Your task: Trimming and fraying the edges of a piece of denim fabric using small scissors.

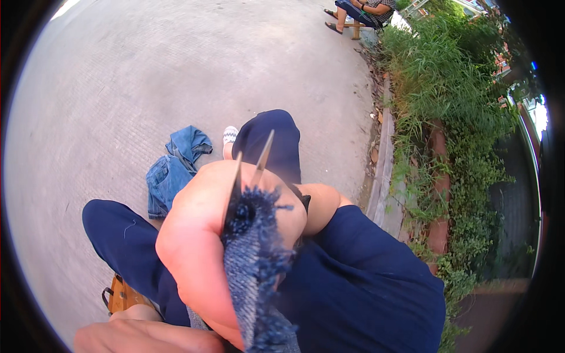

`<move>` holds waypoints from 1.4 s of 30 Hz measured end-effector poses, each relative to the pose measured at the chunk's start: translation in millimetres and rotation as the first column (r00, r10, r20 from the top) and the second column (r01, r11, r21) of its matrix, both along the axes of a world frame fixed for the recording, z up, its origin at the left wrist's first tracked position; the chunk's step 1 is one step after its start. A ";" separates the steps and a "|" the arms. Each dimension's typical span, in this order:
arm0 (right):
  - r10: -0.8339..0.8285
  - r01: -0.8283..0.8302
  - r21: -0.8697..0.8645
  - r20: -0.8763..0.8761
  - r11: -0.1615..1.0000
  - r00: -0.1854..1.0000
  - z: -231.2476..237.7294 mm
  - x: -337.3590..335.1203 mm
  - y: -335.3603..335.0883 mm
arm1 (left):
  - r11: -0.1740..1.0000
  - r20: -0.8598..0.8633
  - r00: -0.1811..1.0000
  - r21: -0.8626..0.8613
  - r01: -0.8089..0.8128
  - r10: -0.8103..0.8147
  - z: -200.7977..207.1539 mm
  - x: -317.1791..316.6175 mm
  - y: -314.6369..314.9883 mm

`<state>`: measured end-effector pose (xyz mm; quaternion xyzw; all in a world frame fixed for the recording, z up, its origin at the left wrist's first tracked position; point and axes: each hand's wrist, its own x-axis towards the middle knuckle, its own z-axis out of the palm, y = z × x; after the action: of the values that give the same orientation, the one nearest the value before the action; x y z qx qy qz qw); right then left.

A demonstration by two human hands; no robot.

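A frayed strip of blue denim [250, 282] rises close in front of me, its ragged threads bunched at the top. My left hand [191, 241] is closed along its left side, gripping the cloth. The two pointed blades of the scissors [263, 157] stick up past the denim, parted, with their tips away from me. Behind the cloth my right hand [289, 220] is closed on the scissors; its fingers and most of the handles are hidden. A black part [304, 200] shows beside it. More bare skin [147, 339] shows at the lower left.
Blue denim cloth [170, 176] lies crumpled on the concrete ground [147, 76]. My navy trouser legs [365, 276] spread below the hands. A brown wooden object [125, 294] stands at lower left. A curb [382, 159] and plants [435, 65] run along the right. Another person [371, 10] sits far off.
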<state>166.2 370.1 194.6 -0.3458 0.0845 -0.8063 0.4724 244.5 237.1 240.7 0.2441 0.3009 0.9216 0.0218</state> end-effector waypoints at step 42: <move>-0.407 0.429 0.227 -0.138 0.874 0.903 -37.2 -8.5 4.0 | 0.933 -0.339 0.890 0.078 0.351 -0.306 -15.4 -16.1 -12.7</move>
<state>157.7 374.0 157.4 -0.2910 0.2791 -0.8563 0.3226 228.4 224.4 225.3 0.4391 0.1907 0.8708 0.1117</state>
